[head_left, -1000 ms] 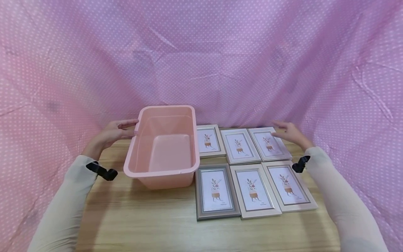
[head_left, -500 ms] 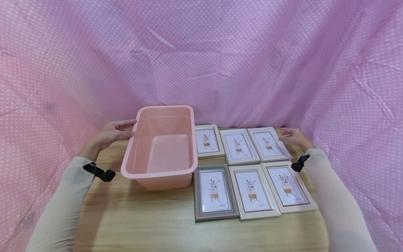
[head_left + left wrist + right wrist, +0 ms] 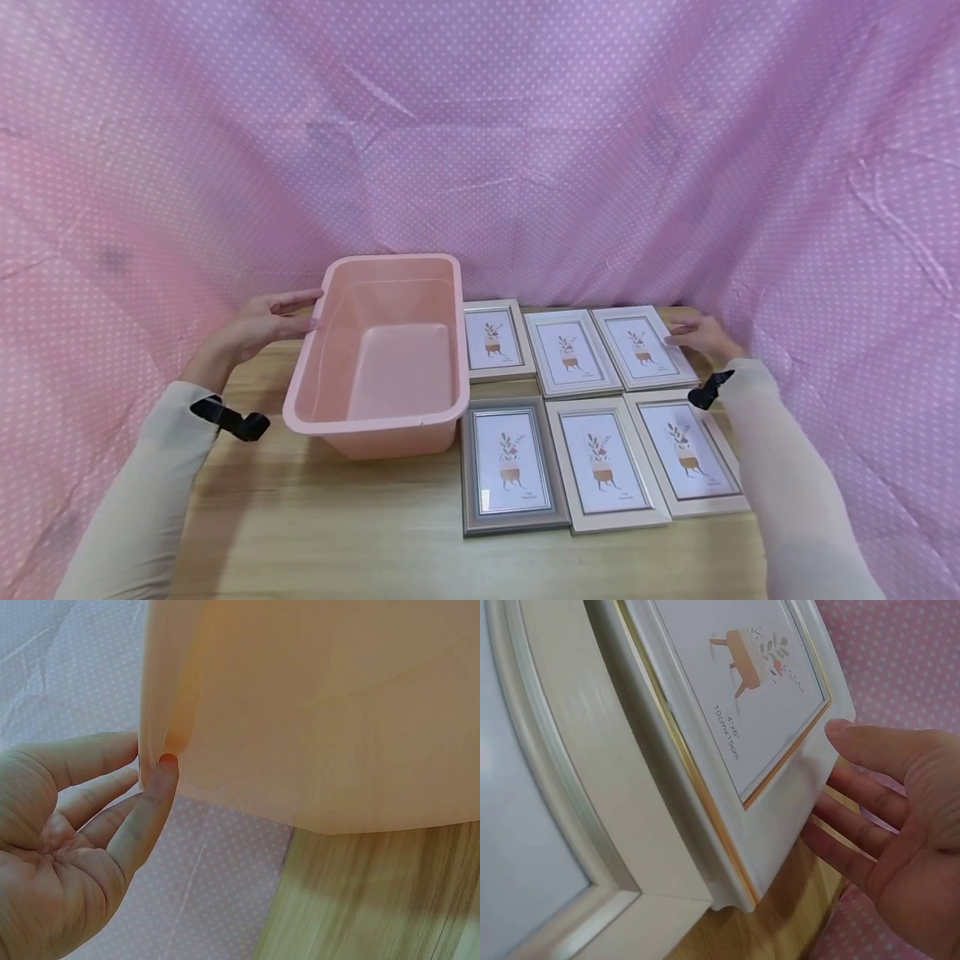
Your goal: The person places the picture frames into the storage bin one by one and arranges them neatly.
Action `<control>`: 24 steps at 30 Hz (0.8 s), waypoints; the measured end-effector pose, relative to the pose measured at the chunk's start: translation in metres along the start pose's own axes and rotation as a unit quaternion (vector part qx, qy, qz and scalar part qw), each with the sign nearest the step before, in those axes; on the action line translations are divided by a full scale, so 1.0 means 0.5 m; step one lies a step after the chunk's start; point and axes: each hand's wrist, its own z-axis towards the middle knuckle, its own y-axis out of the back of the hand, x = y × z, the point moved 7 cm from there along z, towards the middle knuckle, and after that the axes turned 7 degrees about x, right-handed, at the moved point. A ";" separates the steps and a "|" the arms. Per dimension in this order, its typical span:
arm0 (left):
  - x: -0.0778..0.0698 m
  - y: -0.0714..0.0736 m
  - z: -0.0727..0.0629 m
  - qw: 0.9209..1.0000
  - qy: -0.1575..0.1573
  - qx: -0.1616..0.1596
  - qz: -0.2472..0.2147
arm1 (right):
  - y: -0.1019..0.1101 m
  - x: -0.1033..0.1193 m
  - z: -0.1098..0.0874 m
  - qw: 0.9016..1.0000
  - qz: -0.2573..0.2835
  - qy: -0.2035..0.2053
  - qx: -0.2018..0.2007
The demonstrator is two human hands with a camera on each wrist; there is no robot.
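Picture frame [image 3: 642,348]: likely light, stiff; face maybe fragile, hold by edges
Right hand [image 3: 703,335]: pinching one edge
Left hand [image 3: 255,325]: pinching tub [image 3: 393,442] rim

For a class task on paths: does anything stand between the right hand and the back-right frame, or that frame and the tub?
Nothing visible separates the right hand from the back-right frame. Toward the pink tub, the back-middle frame and back-left frame lie flat between, then the tub's rim.
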 end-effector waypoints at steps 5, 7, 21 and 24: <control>0.003 0.002 -0.001 1.000 -0.002 -0.001 -0.011 | -0.007 -0.009 0.015 1.000 0.018 0.014 -0.014; 0.003 0.002 0.000 1.000 -0.002 0.000 -0.014 | -0.008 -0.013 0.018 0.999 0.020 0.018 -0.020; 0.008 0.002 0.009 0.999 -0.007 0.001 -0.037 | -0.007 -0.036 0.023 0.999 -0.024 -0.012 -0.033; 0.008 0.002 0.009 0.999 -0.006 -0.001 -0.038 | -0.008 -0.040 0.020 0.999 -0.017 -0.022 -0.039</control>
